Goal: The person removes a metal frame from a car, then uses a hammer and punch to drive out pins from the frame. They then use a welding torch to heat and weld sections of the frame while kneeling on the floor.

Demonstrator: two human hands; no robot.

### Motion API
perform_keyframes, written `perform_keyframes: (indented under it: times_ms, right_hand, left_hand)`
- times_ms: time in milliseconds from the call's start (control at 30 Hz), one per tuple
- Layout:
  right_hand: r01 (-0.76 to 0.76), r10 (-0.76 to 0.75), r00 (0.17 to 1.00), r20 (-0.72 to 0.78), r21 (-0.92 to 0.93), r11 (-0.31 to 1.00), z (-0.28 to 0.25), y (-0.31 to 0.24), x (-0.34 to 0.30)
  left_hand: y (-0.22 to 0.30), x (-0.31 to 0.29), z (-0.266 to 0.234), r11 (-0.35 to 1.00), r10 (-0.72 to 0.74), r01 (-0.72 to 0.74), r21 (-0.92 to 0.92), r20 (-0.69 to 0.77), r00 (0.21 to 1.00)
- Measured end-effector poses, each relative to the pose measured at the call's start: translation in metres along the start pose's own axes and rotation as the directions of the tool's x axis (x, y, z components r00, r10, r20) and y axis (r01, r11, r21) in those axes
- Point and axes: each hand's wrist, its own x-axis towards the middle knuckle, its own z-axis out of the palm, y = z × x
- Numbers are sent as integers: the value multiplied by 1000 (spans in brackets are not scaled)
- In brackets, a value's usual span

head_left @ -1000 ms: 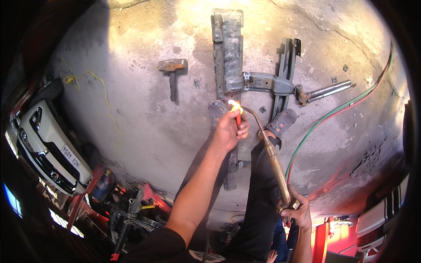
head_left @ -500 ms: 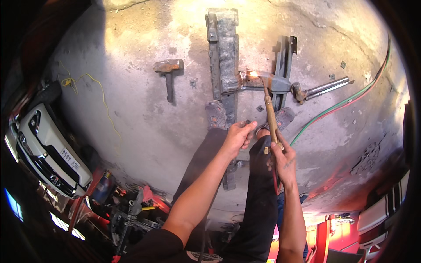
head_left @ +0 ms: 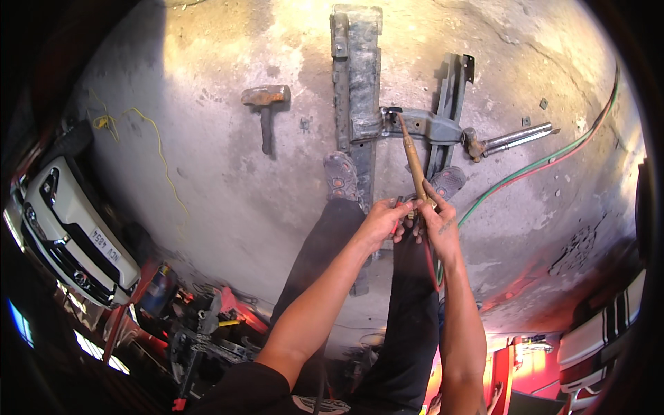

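My right hand (head_left: 440, 225) is closed round the brass handle of a gas torch (head_left: 416, 162), its thin nozzle pointing away from me. The tip is at a grey metal bracket (head_left: 415, 124), and no flame shows there. A small red stick-like thing (head_left: 396, 220) is gripped in my left hand (head_left: 382, 223); its kind is hard to make out. My left fingertips meet my right hand at the torch's valve end. The bracket joins a long grey metal beam (head_left: 364, 76) to a shorter channel-shaped rail (head_left: 451, 93), all lying on the concrete floor between and beyond my feet.
A sledgehammer (head_left: 266, 97) lies left of the beam. Right of the bracket are another hammer head (head_left: 474, 145) and a metal tube (head_left: 519, 138). Green and red hoses (head_left: 553, 160) curve along the right. A yellow cord (head_left: 163, 155) and a white car bumper (head_left: 86, 232) are at left.
The flame and glow at the torch tip are gone. My right hand has moved up and left with the torch, and my left hand has come to meet it, the red thing now showing.
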Motion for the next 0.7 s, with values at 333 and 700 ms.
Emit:
perform_keyframes:
  times_ms: [333, 700]
  right_hand:
    - [-7, 7, 1000, 8, -2, 1000, 4, -1, 0]
    - [-9, 9, 1000, 2, -16, 1000, 8, 1, -2]
  left_hand:
    - [-10, 3, -8, 997, -17, 19, -74, 29, 999]
    - [-23, 10, -14, 993, -7, 10, -120, 27, 1000]
